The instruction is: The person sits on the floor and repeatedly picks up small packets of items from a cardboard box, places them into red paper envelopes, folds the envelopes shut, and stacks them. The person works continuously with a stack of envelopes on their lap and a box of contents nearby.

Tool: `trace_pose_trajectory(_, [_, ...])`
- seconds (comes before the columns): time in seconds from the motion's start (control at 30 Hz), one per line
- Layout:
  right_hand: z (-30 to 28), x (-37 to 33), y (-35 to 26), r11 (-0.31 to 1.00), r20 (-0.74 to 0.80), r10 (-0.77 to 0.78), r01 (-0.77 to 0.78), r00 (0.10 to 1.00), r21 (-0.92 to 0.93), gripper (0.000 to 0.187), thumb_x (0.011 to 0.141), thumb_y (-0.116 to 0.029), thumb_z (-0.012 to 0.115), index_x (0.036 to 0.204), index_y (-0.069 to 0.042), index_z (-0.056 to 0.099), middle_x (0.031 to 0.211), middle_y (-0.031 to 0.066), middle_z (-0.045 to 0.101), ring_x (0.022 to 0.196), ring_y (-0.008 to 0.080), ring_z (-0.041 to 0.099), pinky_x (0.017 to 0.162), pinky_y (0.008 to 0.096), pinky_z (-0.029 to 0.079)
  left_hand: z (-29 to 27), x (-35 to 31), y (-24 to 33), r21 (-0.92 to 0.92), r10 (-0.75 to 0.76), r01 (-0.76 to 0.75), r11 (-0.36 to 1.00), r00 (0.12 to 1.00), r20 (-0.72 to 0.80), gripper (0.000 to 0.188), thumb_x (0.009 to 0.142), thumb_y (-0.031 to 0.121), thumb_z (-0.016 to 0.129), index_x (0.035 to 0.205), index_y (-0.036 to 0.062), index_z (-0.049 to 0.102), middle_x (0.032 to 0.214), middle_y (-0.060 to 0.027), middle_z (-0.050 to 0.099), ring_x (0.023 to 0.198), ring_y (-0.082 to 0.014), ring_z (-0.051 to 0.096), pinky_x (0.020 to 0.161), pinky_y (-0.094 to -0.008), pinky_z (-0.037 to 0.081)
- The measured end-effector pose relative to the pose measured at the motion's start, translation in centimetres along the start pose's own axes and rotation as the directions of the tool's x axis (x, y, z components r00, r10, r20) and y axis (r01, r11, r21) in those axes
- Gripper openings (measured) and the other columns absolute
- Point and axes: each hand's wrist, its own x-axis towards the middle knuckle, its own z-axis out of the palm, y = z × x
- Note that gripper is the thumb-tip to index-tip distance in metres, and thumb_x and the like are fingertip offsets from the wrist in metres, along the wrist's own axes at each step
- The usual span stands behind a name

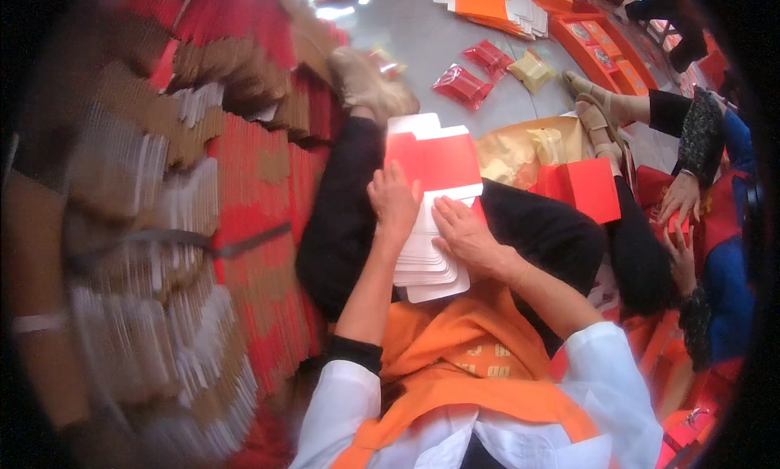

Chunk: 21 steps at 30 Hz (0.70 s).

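A red and white flattened box carton (439, 162) lies across my lap, on top of a stack of similar white-sided carton blanks (426, 266). My left hand (395, 202) rests on the carton's left side, its fingers pointing away from me and its thumb apart. The white part just below the red panel is under my right hand (467, 233), whose fingers stretch flat to the upper left. Both hands touch the card. Their fingertips partly cover the fold lines.
Tall bundled stacks of red, brown and white cartons (252, 225) fill the left. A formed red box (578, 191) stands by my right knee. Red packets (463, 85) and orange boxes (487, 6) lie ahead. At right, another person's hands (678, 205) hold a small red item.
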Motion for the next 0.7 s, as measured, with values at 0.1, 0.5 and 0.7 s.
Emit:
trace_pose_trajectory(0.1, [0.8,-0.7,0.4,1.000,0.005,0.004,-0.004,1.000,-0.007,0.053,0.078,-0.024,0.056,0.117,0.010,0.043,0.123,0.0238,0.042,0.119,0.0359,0.037,0.101,0.0445,0.028,0.3,2.1,0.5,-0.121,-0.191,0.203,0.972,0.976,0.108,0.039,0.074,0.025,0.064,0.103,0.0002,0.053,0.094,-0.0138,0.059,0.091,-0.0290,0.053,0.080,-0.0408,0.040])
trace_pose_trajectory(0.5, [-5.7,-2.6,-2.2,0.212,0.204,0.437,-0.320,0.876,0.923,0.034,0.091,-0.022,0.049,0.113,0.003,0.052,0.107,0.0139,0.058,0.096,0.0218,0.057,0.087,0.0310,0.043,-7.4,0.0,4.2,-0.895,-0.325,0.390,0.218,0.893,0.311,0.032,0.090,0.028,0.050,0.090,-0.0030,0.059,0.075,-0.0047,0.057,0.070,-0.0120,0.050,0.064,-0.0304,0.042])
trace_pose_trajectory(0.7, [-7.7,-3.8,-3.6,-0.607,0.362,0.461,-0.010,0.810,0.795,0.033,0.092,-0.028,0.047,0.113,-0.004,0.053,0.109,0.0082,0.058,0.097,0.0190,0.055,0.091,0.0356,0.041,-12.9,-9.5,7.4,-0.835,-0.169,0.047,0.548,0.984,-0.055,0.027,0.092,0.020,0.045,0.088,-0.0035,0.057,0.076,-0.0041,0.059,0.068,-0.0134,0.052,0.061,-0.0317,0.043])
